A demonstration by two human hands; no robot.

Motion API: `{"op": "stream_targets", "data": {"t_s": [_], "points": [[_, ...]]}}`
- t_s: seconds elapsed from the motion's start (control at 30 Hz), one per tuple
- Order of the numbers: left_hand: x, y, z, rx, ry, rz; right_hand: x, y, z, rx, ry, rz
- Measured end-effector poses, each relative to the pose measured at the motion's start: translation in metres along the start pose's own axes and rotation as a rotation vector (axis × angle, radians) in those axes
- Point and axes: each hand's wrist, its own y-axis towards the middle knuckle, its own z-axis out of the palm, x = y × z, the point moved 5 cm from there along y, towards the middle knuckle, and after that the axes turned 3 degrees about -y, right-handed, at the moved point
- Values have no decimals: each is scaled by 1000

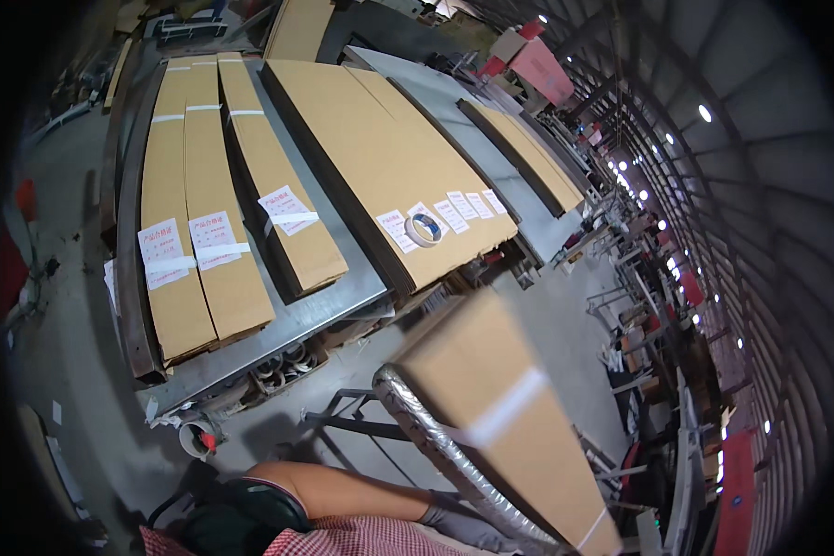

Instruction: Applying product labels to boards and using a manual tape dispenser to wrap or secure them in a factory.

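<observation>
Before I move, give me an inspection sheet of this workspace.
Surface: grey metal table, partly covered by narrow cartons and a wide carton stack.
Job's things: blurred carton with a white band, alongside a silver-wrapped rail; contact unclear.
Clutter: tape roll and paper labels on the wide carton stack; assorted rolls below the table edge.
Hands: neither can be made out; an arm with a grey covering shows at the lower edge.
Cables: nothing seen.
Surroundings: grey floor, roof lamps.
</observation>
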Motion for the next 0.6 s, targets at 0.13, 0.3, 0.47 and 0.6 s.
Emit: {"op": "stream_targets", "data": {"t_s": [0.13,0.3,0.47,0.6], "points": [[-41,13,24,206,-46,-252,61,-39,38,609,787,89],[-116,61,-28,-767,932,129,98,-166,120,1300,694,103],[-83,3,-22,-1064,527,25,134,-333,131,2020,133,207],[37,-31,44,-1287,-269,-276,170,-317,88,1922,953,372]]}}
